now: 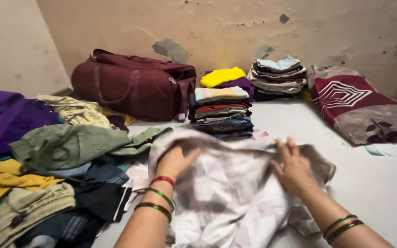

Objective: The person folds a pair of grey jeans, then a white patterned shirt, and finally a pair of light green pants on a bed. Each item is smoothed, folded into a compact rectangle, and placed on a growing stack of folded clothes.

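A pale white checked garment (pixel 226 193) lies spread on the white bed sheet (pixel 377 183) in front of me. My left hand (pixel 174 161) presses on its upper left part, fingers curled into the cloth. My right hand (pixel 292 166) rests on its upper right part, gripping a fold. Both wrists carry green bangles, and the left also has a red thread.
A heap of unfolded clothes (pixel 47 170) covers the left side. Behind the garment stands a stack of folded clothes (pixel 220 112), with two more stacks (pixel 276 76) by the wall. A maroon duffel bag (pixel 136 85) and a patterned pillow (pixel 359 105) sit at the back.
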